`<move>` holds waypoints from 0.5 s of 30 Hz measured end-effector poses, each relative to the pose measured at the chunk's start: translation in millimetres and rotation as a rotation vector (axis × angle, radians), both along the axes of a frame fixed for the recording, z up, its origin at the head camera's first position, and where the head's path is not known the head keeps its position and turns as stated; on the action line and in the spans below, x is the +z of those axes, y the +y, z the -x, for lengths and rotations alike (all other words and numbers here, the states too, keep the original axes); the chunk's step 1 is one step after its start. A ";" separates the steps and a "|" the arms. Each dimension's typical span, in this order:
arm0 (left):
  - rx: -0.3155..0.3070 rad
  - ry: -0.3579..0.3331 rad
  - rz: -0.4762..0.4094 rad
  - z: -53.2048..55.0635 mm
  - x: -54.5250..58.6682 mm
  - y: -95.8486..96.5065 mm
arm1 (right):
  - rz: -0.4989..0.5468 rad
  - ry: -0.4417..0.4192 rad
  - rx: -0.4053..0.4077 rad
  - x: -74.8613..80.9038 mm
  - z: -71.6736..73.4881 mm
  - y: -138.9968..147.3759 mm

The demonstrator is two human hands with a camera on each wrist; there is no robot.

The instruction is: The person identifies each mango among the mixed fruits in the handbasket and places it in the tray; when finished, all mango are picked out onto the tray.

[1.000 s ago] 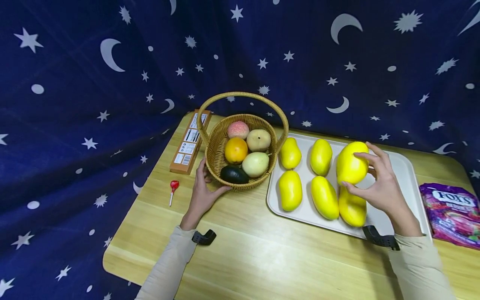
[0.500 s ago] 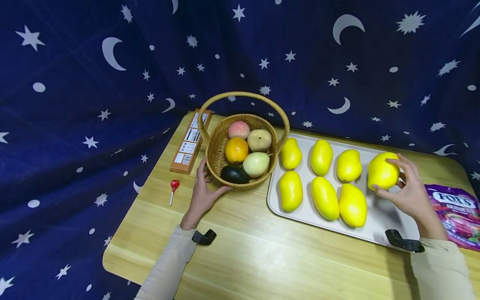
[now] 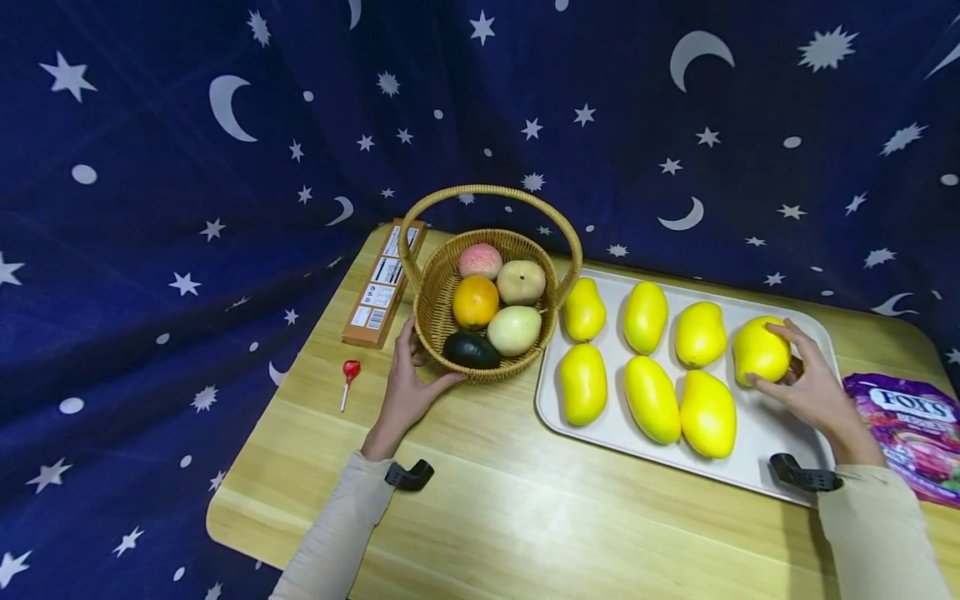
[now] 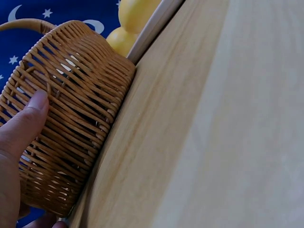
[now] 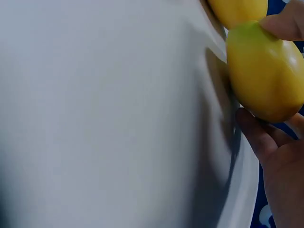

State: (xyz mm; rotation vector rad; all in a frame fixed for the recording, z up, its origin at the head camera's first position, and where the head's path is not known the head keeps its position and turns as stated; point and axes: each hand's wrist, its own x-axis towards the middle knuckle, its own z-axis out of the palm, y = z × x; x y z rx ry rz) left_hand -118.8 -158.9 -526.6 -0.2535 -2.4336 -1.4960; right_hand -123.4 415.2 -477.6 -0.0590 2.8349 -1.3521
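Observation:
My right hand (image 3: 808, 382) grips a yellow mango (image 3: 761, 352) over the upper right part of the white tray (image 3: 780, 454). Thumb and fingers lie on opposite sides of this mango (image 5: 266, 71) in the right wrist view, low over the tray. Several more mangoes stand in two rows on the tray, among them one (image 3: 701, 333) just left of the held one. At the left, my left hand (image 3: 408, 392) holds the round wicker basket (image 3: 427, 312) by its near left side, thumb (image 4: 31, 116) against the weave. Inside it are an orange (image 3: 475, 302), a peach (image 3: 480, 261), an avocado (image 3: 470, 350) and two pale fruits.
A long orange-brown box (image 3: 382, 287) lies left of the basket, with a red lollipop (image 3: 350, 372) nearer the front. Right of the tray is a purple candy bag (image 3: 907, 429). A dark blue cloth (image 3: 465, 100) with stars and moons hangs behind the wooden table (image 3: 510, 508).
My right hand has carried the mango rightward from above the other mangoes, then lowered it toward the tray's upper right. My left hand and the basket have stayed in place.

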 end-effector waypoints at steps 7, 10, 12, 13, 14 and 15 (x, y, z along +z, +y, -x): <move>-0.002 0.019 0.004 0.4 1.0 -0.4 | 0.000 -0.022 0.013 -2.5 3.6 1.7; -0.006 0.016 0.002 0.5 0.2 -0.3 | -0.031 -0.018 0.012 -2.3 5.1 0.7; -0.006 0.007 -0.002 0.1 0.1 -0.1 | -0.054 -0.012 0.002 -2.8 5.5 0.0; -0.006 0.004 -0.004 0.0 0.3 0.0 | -0.062 -0.005 -0.001 -3.0 5.5 -0.3; -0.006 0.002 -0.006 -0.1 0.5 0.0 | -0.068 0.001 -0.005 -3.3 5.7 -0.5; -0.004 -0.001 -0.008 -0.4 0.9 0.1 | -0.072 0.008 -0.008 -3.5 5.7 -0.6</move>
